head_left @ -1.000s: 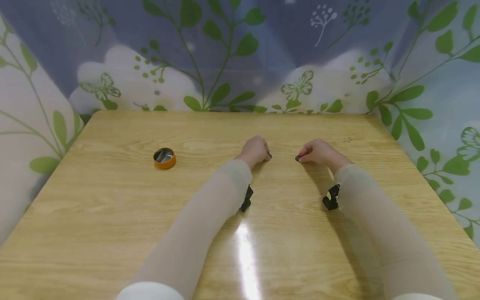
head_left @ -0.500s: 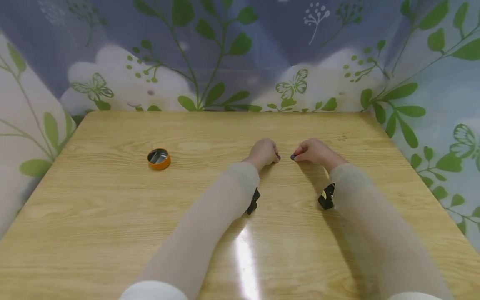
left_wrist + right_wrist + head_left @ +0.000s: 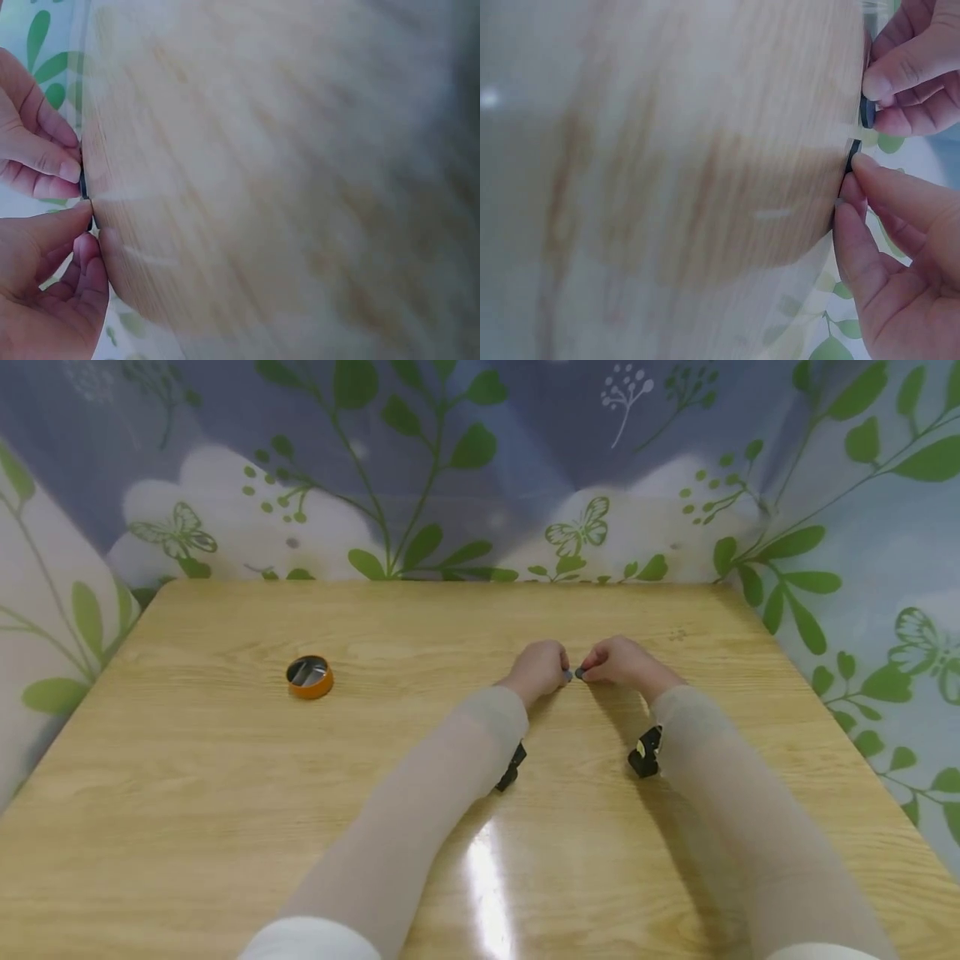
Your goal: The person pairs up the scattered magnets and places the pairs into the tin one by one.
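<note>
Over the far middle of the table, my left hand [image 3: 537, 670] and right hand [image 3: 628, 662] face each other closely. The left hand pinches a small dark disc-like piece [image 3: 567, 676] between thumb and fingers. A similar thin dark piece [image 3: 580, 673] is pinched by the right hand. In the right wrist view, a narrow gap separates the left hand's piece [image 3: 867, 112] from the right hand's piece [image 3: 853, 157], both seen nearly edge-on just at the tabletop. Fingertips cover part of each piece.
A round orange tin [image 3: 311, 685], open at the top with a shiny metal inside, stands on the left of the wooden table [image 3: 187, 777]. A leaf-patterned curtain [image 3: 450, 485] closes off the back and both sides.
Both hands have come together, the left moving right with its piece and the right shifting slightly left. The gap between the two dark pieces has narrowed to very little. The head view has turned slightly right.
</note>
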`<control>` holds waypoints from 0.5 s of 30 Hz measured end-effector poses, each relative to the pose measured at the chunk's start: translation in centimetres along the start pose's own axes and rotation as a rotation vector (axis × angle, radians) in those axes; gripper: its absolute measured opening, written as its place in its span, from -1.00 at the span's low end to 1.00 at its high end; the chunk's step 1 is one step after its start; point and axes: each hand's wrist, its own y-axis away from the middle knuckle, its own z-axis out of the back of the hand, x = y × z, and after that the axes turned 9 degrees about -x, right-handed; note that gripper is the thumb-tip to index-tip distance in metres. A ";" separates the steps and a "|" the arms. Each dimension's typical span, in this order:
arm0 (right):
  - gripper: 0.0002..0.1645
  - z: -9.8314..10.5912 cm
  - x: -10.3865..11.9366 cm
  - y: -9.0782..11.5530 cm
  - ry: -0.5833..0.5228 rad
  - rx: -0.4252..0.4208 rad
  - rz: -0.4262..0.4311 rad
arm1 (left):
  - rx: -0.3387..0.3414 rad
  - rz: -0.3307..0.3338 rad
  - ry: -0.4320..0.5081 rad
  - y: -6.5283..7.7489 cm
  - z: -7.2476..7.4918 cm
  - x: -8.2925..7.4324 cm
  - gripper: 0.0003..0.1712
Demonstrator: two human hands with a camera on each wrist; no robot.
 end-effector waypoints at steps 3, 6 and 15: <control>-0.77 0.1 0.1 0.0 -0.004 -0.002 -0.001 | -0.005 -0.029 -0.001 -0.1 -0.1 0.0 -0.89; -0.76 0.1 0.0 0.1 -0.014 0.010 -0.001 | 0.000 -0.044 -0.013 -0.2 -0.3 0.0 -0.90; -0.78 0.1 -0.2 0.1 -0.040 0.005 0.034 | -0.013 -0.095 -0.034 -1.9 -2.0 0.5 -0.92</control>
